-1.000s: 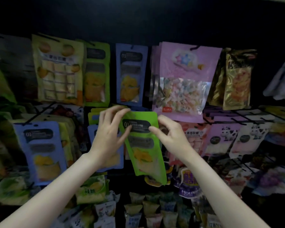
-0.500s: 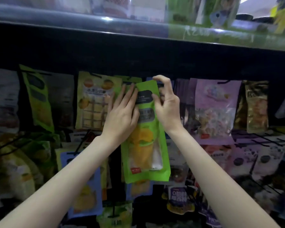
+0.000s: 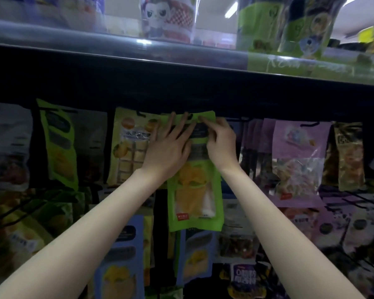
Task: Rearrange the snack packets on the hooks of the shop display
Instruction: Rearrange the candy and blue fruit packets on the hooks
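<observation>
Green snack packet (image 3: 195,190) held upright against the top row of the display, hanging down toward 6 o'clock from both hands. Left hand (image 3: 168,147) laid over its upper left with fingers straight, pressing it flat. Right hand (image 3: 221,145) at its upper right, fingertips (image 3: 203,119) pinching the top edge near a hook; whether the hook is threaded cannot be told. At 9 o'clock, one yellow packet (image 3: 131,147). At 3 o'clock, one purple packet (image 3: 298,162). Below, two blue packets (image 3: 119,255).
</observation>
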A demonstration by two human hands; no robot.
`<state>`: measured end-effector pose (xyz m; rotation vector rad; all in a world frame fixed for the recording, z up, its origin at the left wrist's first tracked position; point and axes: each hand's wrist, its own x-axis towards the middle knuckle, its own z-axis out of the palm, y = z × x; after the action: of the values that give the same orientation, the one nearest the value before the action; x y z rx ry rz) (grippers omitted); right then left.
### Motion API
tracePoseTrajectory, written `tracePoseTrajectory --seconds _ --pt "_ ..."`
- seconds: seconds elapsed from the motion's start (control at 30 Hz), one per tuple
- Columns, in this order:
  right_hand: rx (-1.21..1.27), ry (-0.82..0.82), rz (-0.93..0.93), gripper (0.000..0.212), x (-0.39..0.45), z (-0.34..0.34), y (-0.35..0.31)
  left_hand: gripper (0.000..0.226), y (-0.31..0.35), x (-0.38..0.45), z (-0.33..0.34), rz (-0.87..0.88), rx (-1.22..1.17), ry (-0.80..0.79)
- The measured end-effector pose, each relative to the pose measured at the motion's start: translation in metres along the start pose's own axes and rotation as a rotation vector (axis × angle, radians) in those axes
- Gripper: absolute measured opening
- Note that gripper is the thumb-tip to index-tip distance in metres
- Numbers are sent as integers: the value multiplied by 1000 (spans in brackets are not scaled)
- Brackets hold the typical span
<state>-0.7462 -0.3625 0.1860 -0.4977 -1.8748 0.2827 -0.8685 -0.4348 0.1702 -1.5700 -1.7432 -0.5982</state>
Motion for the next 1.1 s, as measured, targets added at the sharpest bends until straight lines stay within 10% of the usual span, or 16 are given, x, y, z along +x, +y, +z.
tracePoseTrajectory --seconds 0.3,0.47,0.9,1.1 --pt "-366 -349 114 77 14 33 18 54 -50 -31 34 -150 27 -289" --pt "-515 -184 56 70 -6 49 -1 64 -91 -60 41 -455 -165 -200" --pt "-108 -811 267 48 -97 84 16 62 -114 -119 56 -810 -706 -304" --pt "4 -966 255 47 -139 119 -5 27 -108 -161 31 -700 -742 -248"
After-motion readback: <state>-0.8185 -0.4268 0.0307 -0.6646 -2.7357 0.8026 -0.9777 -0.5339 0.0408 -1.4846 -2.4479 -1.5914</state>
